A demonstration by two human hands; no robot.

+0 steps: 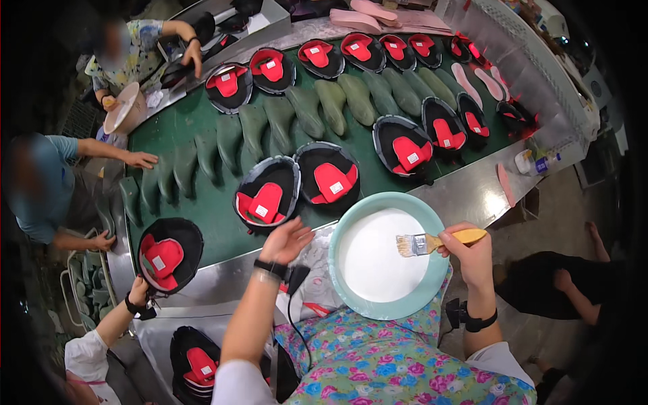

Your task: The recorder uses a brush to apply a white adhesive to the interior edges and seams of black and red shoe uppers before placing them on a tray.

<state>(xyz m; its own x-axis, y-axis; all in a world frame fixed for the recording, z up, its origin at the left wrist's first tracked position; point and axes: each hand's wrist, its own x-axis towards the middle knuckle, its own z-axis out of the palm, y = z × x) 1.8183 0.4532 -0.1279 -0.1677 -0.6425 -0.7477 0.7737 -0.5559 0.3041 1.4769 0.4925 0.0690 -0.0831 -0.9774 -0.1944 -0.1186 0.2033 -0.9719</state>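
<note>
My right hand (472,256) grips a flat brush (425,244) by its yellow handle. The brush's pale bristles point left over a light green basin (437,217) holding a white substance (371,266). My left hand (289,241) is empty, its fingers stretched out and apart. It hovers at the near table edge, just below a black shoe upper (267,202) with a red tongue. Right of that upper stands a second black-and-red shoe upper (331,181), close behind the basin. Whether my left fingers touch the nearest upper, I cannot tell.
A green conveyor belt (209,244) carries several dark green shoe lasts (253,131) and a far row of shoe uppers (322,59). At left, another person's hand (138,291) holds an upper (169,260); two more people stand beyond. A metal guard (533,74) borders the right side.
</note>
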